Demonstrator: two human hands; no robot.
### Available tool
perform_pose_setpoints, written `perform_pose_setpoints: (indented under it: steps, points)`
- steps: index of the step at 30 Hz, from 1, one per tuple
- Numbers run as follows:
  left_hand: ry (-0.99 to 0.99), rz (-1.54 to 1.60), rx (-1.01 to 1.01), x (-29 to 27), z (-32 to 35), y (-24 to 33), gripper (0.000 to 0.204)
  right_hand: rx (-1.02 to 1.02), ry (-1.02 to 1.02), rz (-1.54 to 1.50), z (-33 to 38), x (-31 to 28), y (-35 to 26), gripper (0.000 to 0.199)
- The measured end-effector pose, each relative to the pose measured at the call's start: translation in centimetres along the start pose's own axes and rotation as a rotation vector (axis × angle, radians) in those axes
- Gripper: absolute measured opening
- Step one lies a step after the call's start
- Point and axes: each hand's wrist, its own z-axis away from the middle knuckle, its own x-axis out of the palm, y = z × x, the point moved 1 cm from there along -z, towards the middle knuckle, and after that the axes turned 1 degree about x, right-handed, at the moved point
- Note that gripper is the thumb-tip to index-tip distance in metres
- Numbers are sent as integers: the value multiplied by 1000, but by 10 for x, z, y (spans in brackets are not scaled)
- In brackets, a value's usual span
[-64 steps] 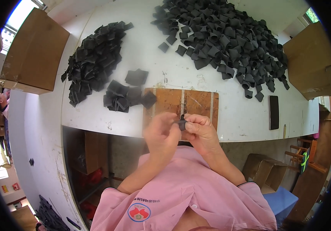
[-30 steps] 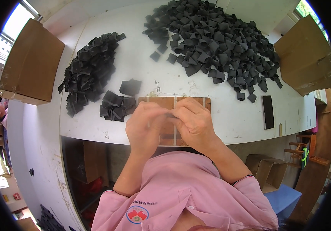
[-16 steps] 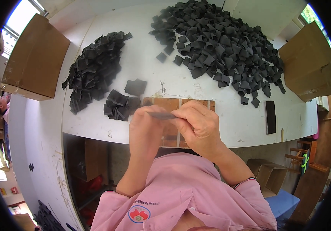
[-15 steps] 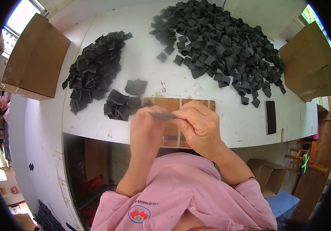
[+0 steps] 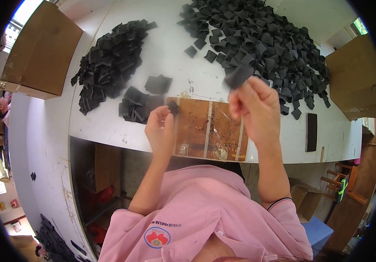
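Observation:
My right hand (image 5: 260,107) is raised over the right part of a brown board (image 5: 196,126), its thumb and fingers pinching a black fabric piece (image 5: 239,76). The piece is slightly blurred and looks like a short flat tube. At the board's left edge, my left hand (image 5: 159,129) has curled fingers, with thumb and forefinger apart. By its fingertips is a small dark piece (image 5: 173,107); whether they touch it, I cannot tell. Just left of that hand lies a small stack of flat black pieces (image 5: 135,105), with another flat piece (image 5: 158,84) behind it.
A heap of flat black pieces (image 5: 109,65) covers the table's left; a larger heap of open black tubes (image 5: 266,48) fills the far right. Cardboard boxes (image 5: 41,52) (image 5: 356,78) flank the table. A dark phone (image 5: 311,132) lies at right. Another person (image 5: 1,109) sits far left.
My hands, together over the board with the black piece between them, have separated. The right has carried the piece up and right; the left has let go. The view has shifted slightly.

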Motion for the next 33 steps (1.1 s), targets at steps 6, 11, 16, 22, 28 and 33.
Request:
perform_pose_setpoints:
  steps: [6,11,16,22,28,33]
  points:
    - [-54,-817,239,9,-10,-46,34,96,197,316,33,-15,52,26]
    - [-89,-733,410,4,-11,-57,18,223,-66,661,58,-6,77,31]
    - [-194,-318,818,-4,28,-8,33,376,-65,311,55,2,93,31]
    - [-134,19,450,1,54,26,24,-171,140,746,65,7,84,11]
    - [-304,700,-497,0,52,47,18,-835,156,1076,68,4,77,26]
    - [-372,776,-717,1,49,48,9,-927,93,1202,74,-1,79,27]
